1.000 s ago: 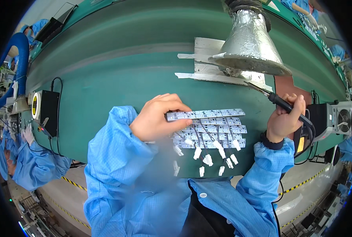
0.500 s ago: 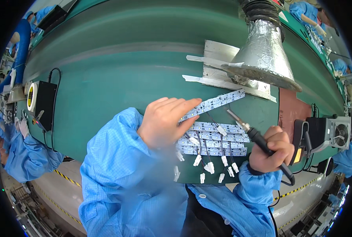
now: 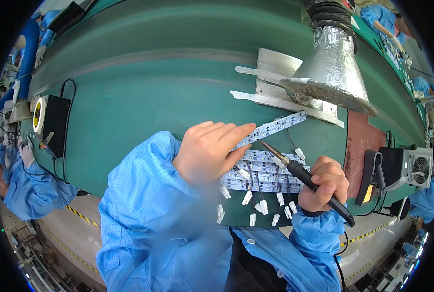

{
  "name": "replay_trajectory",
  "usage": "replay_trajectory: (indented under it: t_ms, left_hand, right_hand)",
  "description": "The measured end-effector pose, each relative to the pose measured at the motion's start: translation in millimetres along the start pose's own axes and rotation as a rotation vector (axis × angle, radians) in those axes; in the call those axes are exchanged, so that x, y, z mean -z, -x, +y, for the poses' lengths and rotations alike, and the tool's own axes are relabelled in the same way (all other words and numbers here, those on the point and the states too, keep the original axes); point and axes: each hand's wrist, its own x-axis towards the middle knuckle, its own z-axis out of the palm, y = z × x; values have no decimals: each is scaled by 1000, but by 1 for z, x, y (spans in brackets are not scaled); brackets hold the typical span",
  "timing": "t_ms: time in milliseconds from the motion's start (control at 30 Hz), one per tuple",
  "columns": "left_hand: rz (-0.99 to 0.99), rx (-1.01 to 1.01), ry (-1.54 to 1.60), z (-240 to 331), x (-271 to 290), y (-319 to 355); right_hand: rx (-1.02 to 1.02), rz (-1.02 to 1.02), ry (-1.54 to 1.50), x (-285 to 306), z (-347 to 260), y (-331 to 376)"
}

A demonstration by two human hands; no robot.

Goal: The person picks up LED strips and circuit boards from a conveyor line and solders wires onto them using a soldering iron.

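Currently one circuit strip (image 3: 275,129) slants over the green counter (image 3: 129,107), its near end pinched between thumb and fingers of the left hand (image 3: 209,151), its far end just beside one pale plate (image 3: 275,58) crossed by two tape strips (image 3: 256,73). One soldering iron (image 3: 302,173) sits in the closed right hand (image 3: 325,185), its tip at the slanted strip's lower edge; whether they touch, I cannot tell. Below lie several more strips (image 3: 263,181) in rows, overlapping too much for an exact count, with at least eleven white connectors (image 3: 280,198) around them, most on dark wires. One foil-covered funnel (image 3: 336,63) hangs over the plate; one black box (image 3: 55,121) stands at far left.
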Motion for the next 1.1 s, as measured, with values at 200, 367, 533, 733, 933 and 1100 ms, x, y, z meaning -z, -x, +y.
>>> replay_trajectory:
  t_ms: [200, 367, 533, 733, 933, 1100]
  left_hand:
    - [-2, -2, -5, 1, 1, 1]
    - [3, -13, -8, 1, 0, 0]
    - [0, -12, -8, 1, 2, 1]
    - [-2, -18, -10, 1, 2, 1]
    - [7, -16, -8, 2, 0, 0]
    - [7, -15, -9, 2, 1, -1]
  right_hand:
    - [0, -10, -16, 1, 1, 2]
    - [2, -7, -20, 0, 1, 2]
    - [4, -12, -30, -1, 1, 1]
    - [2, -8, -37, -2, 1, 1]
    - [0, -21, -28, 0, 1, 0]
    - [-17, -20, -60, 1, 0, -1]
